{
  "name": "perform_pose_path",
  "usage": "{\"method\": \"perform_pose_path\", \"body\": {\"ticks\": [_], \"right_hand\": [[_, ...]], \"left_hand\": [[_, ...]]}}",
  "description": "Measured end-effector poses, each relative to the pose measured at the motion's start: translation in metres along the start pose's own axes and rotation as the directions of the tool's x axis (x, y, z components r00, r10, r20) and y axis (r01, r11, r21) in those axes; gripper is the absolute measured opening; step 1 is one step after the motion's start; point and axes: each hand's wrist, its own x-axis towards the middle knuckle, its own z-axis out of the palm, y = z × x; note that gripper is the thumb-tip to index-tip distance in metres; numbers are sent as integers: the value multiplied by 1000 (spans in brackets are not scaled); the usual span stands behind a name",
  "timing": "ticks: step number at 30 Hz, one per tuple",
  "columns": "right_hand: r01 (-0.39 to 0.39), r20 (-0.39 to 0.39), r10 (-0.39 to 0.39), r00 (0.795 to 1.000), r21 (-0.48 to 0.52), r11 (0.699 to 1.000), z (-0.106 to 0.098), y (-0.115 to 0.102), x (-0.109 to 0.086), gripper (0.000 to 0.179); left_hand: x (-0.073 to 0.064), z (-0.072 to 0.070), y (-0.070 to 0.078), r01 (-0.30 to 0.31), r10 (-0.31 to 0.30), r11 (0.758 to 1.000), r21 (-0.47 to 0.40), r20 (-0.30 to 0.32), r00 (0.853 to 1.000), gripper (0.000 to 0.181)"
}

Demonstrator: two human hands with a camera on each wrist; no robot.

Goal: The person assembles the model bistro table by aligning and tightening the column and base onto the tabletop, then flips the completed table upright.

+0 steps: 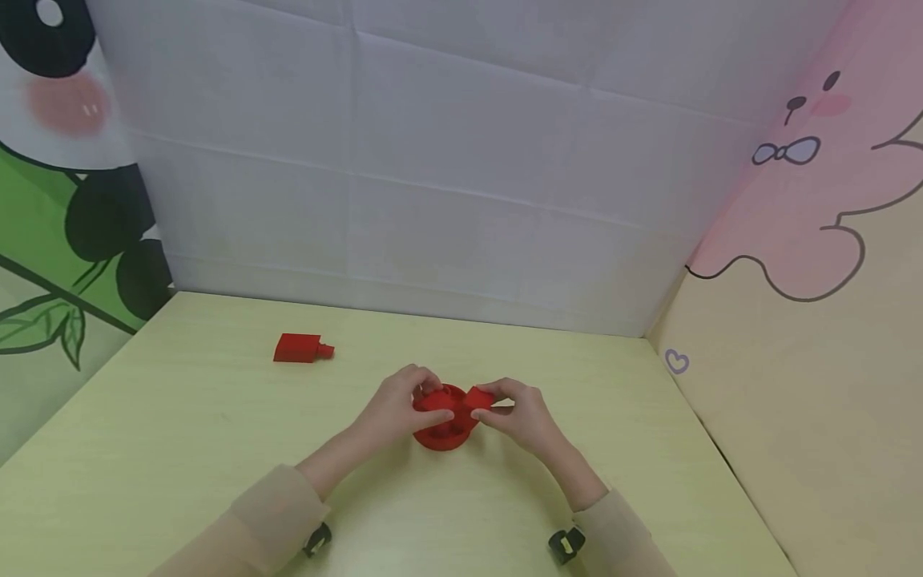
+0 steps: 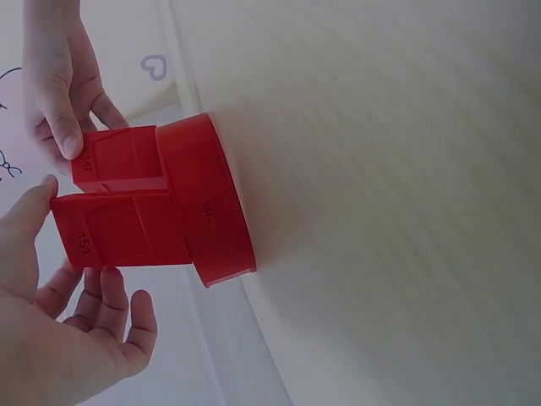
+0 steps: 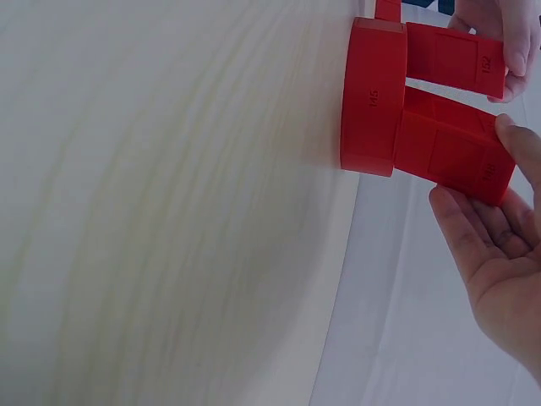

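Observation:
A round red base (image 1: 442, 440) rests on the table in the head view, and its low curved wall carries embossed numbers. Two red plastic blocks with recessed panels stand upright from the base. My left hand (image 1: 399, 402) grips the left block (image 2: 118, 230) near its top, thumb on one side and fingers on the other. Pinched between the thumb and fingers of my right hand (image 1: 530, 418) is the right block (image 3: 461, 156), tilted a little outward in the right wrist view. The lower ends of both blocks are hidden inside the base.
Farther back to the left, a loose red piece (image 1: 297, 349) with a narrow stepped end lies on the pale wooden table (image 1: 180, 417). White cloth (image 1: 461, 160) hangs behind the table. A wall with a pink cartoon (image 1: 815, 200) borders the right side.

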Motion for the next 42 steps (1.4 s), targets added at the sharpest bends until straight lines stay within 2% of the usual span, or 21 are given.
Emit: {"method": "perform_pose_path", "body": {"ticks": [4, 8, 12, 16, 21, 24, 28, 30, 32, 35, 37, 39, 42], "right_hand": [[-22, -10, 22, 1000, -9, 1000, 4, 17, 5, 40], [-10, -17, 10, 1000, 3, 1000, 5, 21, 6, 40], [2, -18, -2, 1000, 5, 1000, 4, 21, 5, 39], [3, -19, -3, 1000, 9, 1000, 4, 20, 5, 38], [-5, -20, 5, 1000, 12, 1000, 3, 19, 5, 37], [-12, -19, 12, 1000, 10, 1000, 3, 20, 5, 37], [-16, -16, 16, 1000, 6, 1000, 3, 20, 5, 38], [-17, -16, 17, 1000, 0, 1000, 3, 20, 6, 38], [-19, -15, 19, 1000, -3, 1000, 3, 20, 6, 38], [-18, -14, 18, 1000, -10, 1000, 3, 21, 6, 38], [-17, -11, 16, 1000, -12, 1000, 4, 21, 6, 39], [-17, -10, 17, 1000, -13, 1000, 4, 21, 6, 40], [-15, -9, 15, 1000, -19, 1000, 4, 21, 6, 40]], "left_hand": [[-1, -5, -3, -41, 41, 999, 4, 35, 999, 37], [-2, -10, -7, -107, 105, 994, 20, 73, 992, 34], [-4, -16, -11, -193, 190, 981, 20, 108, 976, 31], [-6, -23, -16, -241, 237, 970, 11, 151, 960, 29], [-6, -31, -22, -317, 307, 948, 26, 188, 933, 27], [-5, -33, -26, -345, 336, 939, 9, 198, 921, 30], [-4, -34, -29, -360, 359, 932, -29, 193, 913, 34], [-3, -33, -30, -347, 348, 937, -40, 182, 919, 39], [-4, -31, -28, -308, 311, 951, -43, 160, 937, 48], [-5, -27, -23, -184, 188, 982, -43, 100, 977, 66], [-6, -23, -19, -90, 92, 995, -32, 58, 994, 72], [-6, -19, -15, -10, 11, 1000, -19, 28, 1000, 73], [-5, -15, -13, 56, -56, 998, 0, 12, 998, 67]]}}
